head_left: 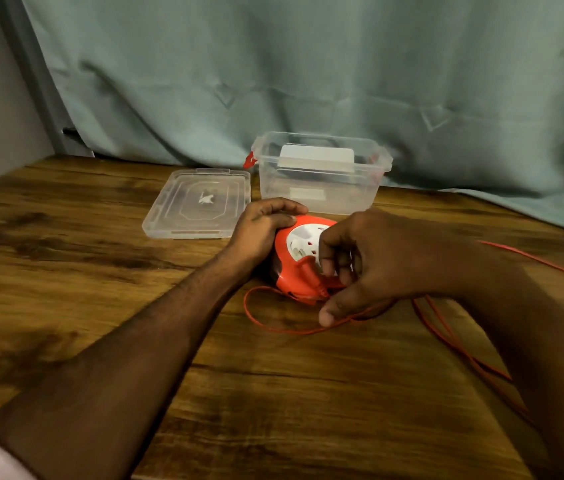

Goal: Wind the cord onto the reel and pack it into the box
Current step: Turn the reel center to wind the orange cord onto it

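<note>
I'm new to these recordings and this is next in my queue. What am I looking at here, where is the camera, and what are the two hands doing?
There is no machine: a person wears one camera on the head, looking down at their own hands on a wooden table. The left hand grips the rim of an orange cord reel. The right hand has its fingers curled on the reel's white centre. Loose orange cord trails across the table to the right. Behind stand an open clear box and, beside it, its lid lying flat.

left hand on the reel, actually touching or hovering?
Touching. The head view shows the left hand gripping the orange reel at its far-left rim, fingers curled over the edge with no gap visible.
</note>
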`<control>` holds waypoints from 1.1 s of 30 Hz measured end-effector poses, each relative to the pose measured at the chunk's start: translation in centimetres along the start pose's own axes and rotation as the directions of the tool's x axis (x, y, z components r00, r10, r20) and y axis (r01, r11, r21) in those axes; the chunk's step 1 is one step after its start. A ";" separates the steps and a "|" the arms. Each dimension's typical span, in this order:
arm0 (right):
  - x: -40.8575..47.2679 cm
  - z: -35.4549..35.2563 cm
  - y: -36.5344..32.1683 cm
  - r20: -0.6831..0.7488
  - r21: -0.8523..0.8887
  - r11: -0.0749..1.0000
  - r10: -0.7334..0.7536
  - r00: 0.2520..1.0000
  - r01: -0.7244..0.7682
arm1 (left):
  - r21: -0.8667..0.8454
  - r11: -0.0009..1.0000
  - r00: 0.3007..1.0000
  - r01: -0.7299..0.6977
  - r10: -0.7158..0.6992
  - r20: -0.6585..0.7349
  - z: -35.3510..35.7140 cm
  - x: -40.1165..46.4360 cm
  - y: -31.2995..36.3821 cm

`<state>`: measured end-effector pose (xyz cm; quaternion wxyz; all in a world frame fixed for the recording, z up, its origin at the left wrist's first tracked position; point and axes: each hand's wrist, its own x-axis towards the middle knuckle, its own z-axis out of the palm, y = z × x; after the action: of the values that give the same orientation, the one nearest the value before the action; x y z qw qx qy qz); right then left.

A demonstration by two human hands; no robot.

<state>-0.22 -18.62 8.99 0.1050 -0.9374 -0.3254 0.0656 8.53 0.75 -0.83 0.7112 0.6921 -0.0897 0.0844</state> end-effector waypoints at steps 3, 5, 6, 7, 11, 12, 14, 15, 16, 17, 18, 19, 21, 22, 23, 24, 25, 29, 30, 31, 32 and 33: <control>0.1 0.9 -0.8 -0.037 -0.177 0.984 -0.031 0.999 0.024 | -0.017 1.000 1.000 -0.014 0.015 0.013 -0.2 0.0 -0.1; 0.2 1.3 -1.2 -0.075 -0.236 0.967 -0.120 0.990 0.100 | -0.025 0.999 0.999 -0.028 0.029 0.033 -0.2 0.0 0.0; 0.3 1.5 -1.3 -0.089 -0.265 0.953 -0.176 0.980 0.147 | -0.029 0.999 0.999 -0.024 0.025 0.038 -0.1 0.0 0.0; 0.4 1.6 -1.5 -0.095 -0.293 0.938 -0.221 0.971 0.185 | -0.042 0.999 0.999 -0.013 0.014 0.041 0.0 0.0 0.1; 0.4 1.7 -1.7 -0.096 -0.307 0.932 -0.232 0.968 0.193 | -0.051 0.999 0.999 0.004 -0.003 0.032 0.0 0.1 -0.1; 0.4 1.7 -1.6 -0.109 -0.291 0.939 -0.221 0.969 0.181 | -0.054 0.999 0.999 0.001 0.001 0.036 0.0 0.2 -0.2; 0.6 1.7 -1.4 -0.138 -0.204 0.964 -0.203 0.969 0.172 | -0.079 0.997 0.999 0.002 0.001 0.037 0.0 0.2 -0.3; 0.6 1.6 -1.3 -0.143 -0.149 0.975 -0.184 0.972 0.163 | -0.085 0.996 0.999 0.003 0.000 0.035 0.0 0.2 -0.2; 0.7 1.6 -1.2 -0.133 -0.108 0.983 -0.162 0.978 0.148 | -0.078 0.997 0.999 -0.001 0.003 0.032 0.0 0.2 -0.2; 0.8 1.6 -1.2 -0.116 -0.099 0.986 -0.144 0.983 0.133 | -0.066 0.998 0.999 -0.004 0.006 0.033 -0.1 0.3 -0.2; 0.8 1.5 -1.1 -0.105 -0.120 0.985 -0.136 0.985 0.123 | -0.046 0.999 1.000 -0.004 0.005 0.030 -0.1 0.3 -0.3; 0.9 1.4 -1.1 -0.106 -0.162 0.980 -0.134 0.985 0.116 | -0.034 0.999 1.000 -0.002 0.003 0.025 -0.1 0.2 -0.2; 0.8 1.3 -0.9 -0.118 -0.223 0.970 -0.131 0.984 0.102 | -0.026 1.000 1.000 -0.001 0.002 0.015 0.0 0.1 -0.1; 0.7 1.2 -0.9 -0.119 -0.230 0.969 -0.126 0.985 0.096 | -0.019 1.000 1.000 -0.004 0.005 0.012 0.0 0.1 -0.1; 0.6 1.1 -0.9 -0.121 -0.234 0.968 -0.126 0.985 0.095 | -0.016 1.000 1.000 -0.010 0.011 0.015 -0.1 0.0 -0.1; 0.6 1.1 -0.9 -0.124 -0.249 0.963 -0.136 0.983 0.102 | -0.007 1.000 1.000 -0.017 0.017 0.019 -0.1 0.0 0.0; 0.5 1.2 -1.0 -0.126 -0.264 0.957 -0.153 0.980 0.115 | -0.004 1.000 1.000 -0.020 0.020 0.022 -0.1 0.0 -0.1; 0.4 1.4 -2.0 -0.111 -0.289 0.943 -0.201 0.973 0.162 | -0.005 1.000 1.000 -0.008 0.008 0.020 -0.2 0.3 -0.1; 0.3 1.5 -2.3 -0.110 -0.302 0.939 -0.207 0.972 0.165 | -0.003 1.000 1.000 -0.010 0.010 0.026 -0.1 0.3 -0.1; 0.2 1.5 -2.6 -0.116 -0.325 0.930 -0.219 0.969 0.171 | -0.003 1.000 0.999 -0.014 0.014 0.031 -0.1 0.2 -0.1; 0.1 1.5 -2.8 -0.124 -0.365 0.914 -0.234 0.964 0.175 | -0.009 1.000 0.999 -0.015 0.016 0.032 -0.1 0.2 -0.1; 0.0 1.6 -3.0 -0.137 -0.416 0.892 -0.254 0.957 0.177 | -0.020 1.000 1.000 -0.012 0.013 0.027 -0.1 0.2 -0.1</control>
<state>-2.31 -16.03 8.15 -0.0516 -0.8988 -0.4229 -0.1030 8.79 0.88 -0.87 0.7161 0.6856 -0.1046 0.0784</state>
